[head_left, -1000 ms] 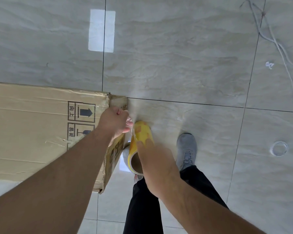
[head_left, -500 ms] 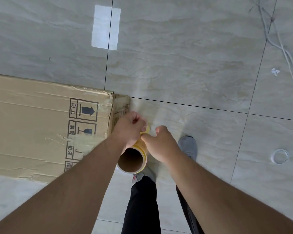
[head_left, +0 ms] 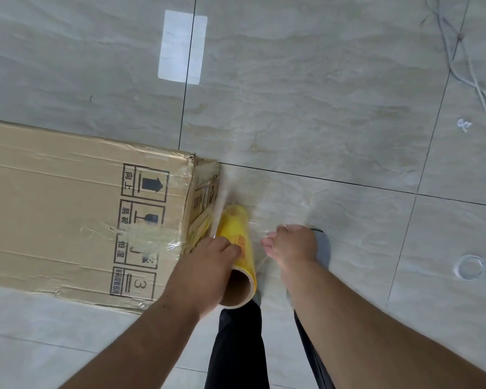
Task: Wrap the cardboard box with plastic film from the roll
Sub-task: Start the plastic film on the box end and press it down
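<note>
Yellow roll is gripped by the left hand, fingers curled over its upper side, the open cardboard core facing the camera. It is held just beside the end face of the cardboard box, which lies flat on the tiled floor. A strip of plastic film is seen running from the roll up toward the box corner. The right hand is relaxed near the roll and nothing is visibly held. Film is already noted across the box top. It is judged that tension should be kept while the roll is carried round the end, each pass overlapping the previous 1.
</note>
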`<action>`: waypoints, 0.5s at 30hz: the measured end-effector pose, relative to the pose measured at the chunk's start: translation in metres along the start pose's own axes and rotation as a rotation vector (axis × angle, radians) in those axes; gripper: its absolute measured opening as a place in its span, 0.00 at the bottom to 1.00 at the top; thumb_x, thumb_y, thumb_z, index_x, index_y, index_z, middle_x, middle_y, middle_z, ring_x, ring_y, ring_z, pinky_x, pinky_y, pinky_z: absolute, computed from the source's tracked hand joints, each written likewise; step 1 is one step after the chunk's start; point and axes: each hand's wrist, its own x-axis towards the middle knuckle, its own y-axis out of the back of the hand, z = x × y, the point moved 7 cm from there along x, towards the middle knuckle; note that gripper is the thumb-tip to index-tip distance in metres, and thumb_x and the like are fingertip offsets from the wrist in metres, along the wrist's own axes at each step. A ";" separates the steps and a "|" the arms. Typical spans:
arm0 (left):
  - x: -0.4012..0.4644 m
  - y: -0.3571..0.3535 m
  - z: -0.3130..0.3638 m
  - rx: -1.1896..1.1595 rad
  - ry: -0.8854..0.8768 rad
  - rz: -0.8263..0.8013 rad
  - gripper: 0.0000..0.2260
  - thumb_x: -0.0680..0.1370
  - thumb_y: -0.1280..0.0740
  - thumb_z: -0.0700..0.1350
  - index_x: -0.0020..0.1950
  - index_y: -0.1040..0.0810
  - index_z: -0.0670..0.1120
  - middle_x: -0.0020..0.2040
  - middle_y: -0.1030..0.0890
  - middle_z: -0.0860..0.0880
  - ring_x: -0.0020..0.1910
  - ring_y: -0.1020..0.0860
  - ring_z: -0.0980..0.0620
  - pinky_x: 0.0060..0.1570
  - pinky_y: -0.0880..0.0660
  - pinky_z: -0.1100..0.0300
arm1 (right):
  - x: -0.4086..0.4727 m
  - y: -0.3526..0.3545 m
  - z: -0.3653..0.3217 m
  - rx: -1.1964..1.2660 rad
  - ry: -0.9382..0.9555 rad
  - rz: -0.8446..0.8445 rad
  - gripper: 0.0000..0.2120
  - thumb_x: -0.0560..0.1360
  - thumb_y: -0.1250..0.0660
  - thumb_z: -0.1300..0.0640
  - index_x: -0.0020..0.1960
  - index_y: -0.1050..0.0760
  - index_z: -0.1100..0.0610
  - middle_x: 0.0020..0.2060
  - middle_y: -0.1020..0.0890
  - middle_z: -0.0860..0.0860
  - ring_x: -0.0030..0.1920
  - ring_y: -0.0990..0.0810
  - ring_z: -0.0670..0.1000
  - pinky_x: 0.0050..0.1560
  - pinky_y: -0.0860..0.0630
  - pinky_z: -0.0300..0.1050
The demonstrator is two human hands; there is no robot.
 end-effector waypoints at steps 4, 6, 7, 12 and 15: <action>-0.015 -0.009 -0.008 0.094 0.207 -0.046 0.28 0.65 0.21 0.39 0.63 0.24 0.52 0.51 0.25 0.51 0.47 0.23 0.46 0.30 0.23 0.53 | 0.001 0.002 0.014 0.215 -0.110 -0.012 0.14 0.82 0.39 0.68 0.39 0.25 0.60 0.36 0.19 0.61 0.36 0.18 0.60 0.39 0.19 0.51; -0.029 -0.013 -0.018 0.071 0.325 -0.060 0.32 0.69 0.24 0.42 0.71 0.29 0.55 0.56 0.26 0.51 0.53 0.24 0.46 0.33 0.23 0.54 | 0.006 0.009 0.008 0.156 -0.110 -0.008 0.15 0.82 0.44 0.72 0.39 0.27 0.63 0.31 0.20 0.59 0.29 0.21 0.54 0.30 0.25 0.45; -0.034 -0.015 -0.021 0.070 0.363 -0.064 0.34 0.71 0.24 0.42 0.74 0.32 0.57 0.58 0.26 0.52 0.55 0.25 0.46 0.35 0.22 0.54 | 0.009 0.014 0.005 0.126 -0.102 0.000 0.14 0.82 0.44 0.73 0.41 0.27 0.64 0.28 0.19 0.57 0.25 0.21 0.51 0.26 0.25 0.41; -0.029 -0.018 0.006 0.120 0.322 -0.154 0.37 0.71 0.24 0.40 0.77 0.36 0.53 0.62 0.28 0.46 0.57 0.25 0.42 0.41 0.19 0.51 | 0.013 0.034 0.004 -0.027 -0.065 -0.031 0.06 0.82 0.35 0.64 0.46 0.22 0.60 0.35 0.17 0.55 0.32 0.17 0.53 0.38 0.18 0.47; -0.020 -0.010 0.036 0.161 0.281 -0.181 0.33 0.78 0.30 0.40 0.80 0.40 0.50 0.67 0.31 0.44 0.60 0.26 0.41 0.41 0.24 0.55 | 0.013 0.022 -0.007 -0.140 0.015 -0.127 0.10 0.82 0.35 0.64 0.42 0.26 0.57 0.29 0.20 0.52 0.25 0.22 0.50 0.28 0.24 0.40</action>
